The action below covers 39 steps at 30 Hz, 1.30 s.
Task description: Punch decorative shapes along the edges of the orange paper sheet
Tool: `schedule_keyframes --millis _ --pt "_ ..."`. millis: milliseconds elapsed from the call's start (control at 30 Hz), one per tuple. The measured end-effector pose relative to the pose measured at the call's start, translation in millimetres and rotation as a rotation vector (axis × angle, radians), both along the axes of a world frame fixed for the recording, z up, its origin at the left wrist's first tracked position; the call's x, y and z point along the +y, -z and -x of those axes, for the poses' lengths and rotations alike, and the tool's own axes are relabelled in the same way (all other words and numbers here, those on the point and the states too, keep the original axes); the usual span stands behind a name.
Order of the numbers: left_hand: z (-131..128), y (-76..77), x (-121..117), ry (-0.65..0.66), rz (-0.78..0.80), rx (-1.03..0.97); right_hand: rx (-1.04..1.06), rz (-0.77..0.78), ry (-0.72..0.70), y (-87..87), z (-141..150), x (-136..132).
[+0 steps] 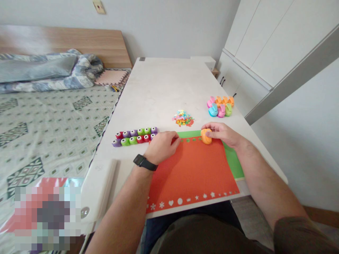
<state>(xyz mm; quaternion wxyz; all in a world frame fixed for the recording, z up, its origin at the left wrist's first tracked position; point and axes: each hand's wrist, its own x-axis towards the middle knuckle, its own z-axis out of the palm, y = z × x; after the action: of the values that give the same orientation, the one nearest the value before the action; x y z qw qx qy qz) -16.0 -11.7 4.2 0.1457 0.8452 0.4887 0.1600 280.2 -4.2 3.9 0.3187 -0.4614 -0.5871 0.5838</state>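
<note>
- Where it runs nearest my camera, the matte orange paper (194, 173) bears cut-out flowers, heart, circle and star.
- Green paper (234, 163) shows beneath, at right.
- Left hand (163, 144): fingers curled near the far edge; I can't tell whether they pinch it.
- Right hand (225, 134): I see thumb and fingers clasping a rounded orange craft punch (206, 137) on that edge.
- Beyond: barrel-shaped punches (132, 140) in two rows, flaky multicoloured confetti (183, 119), glossy lever punches (221, 110).

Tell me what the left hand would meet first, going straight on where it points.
Most likely the orange craft punch in the right hand, at the far edge of the red-orange sheet; how high the left hand sits is unclear.
</note>
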Motion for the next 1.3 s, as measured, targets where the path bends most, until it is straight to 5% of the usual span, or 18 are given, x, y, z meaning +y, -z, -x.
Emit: schedule_keyframes --millis 667,1300 --pt "-37 26.9 2 0.163 -0.037 -0.12 0.055 -0.001 -0.029 -4.8 7 -4" --pt "-39 13.1 18 0.143 0.125 -0.097 -0.002 -0.008 -0.009 -3.0 1 2"
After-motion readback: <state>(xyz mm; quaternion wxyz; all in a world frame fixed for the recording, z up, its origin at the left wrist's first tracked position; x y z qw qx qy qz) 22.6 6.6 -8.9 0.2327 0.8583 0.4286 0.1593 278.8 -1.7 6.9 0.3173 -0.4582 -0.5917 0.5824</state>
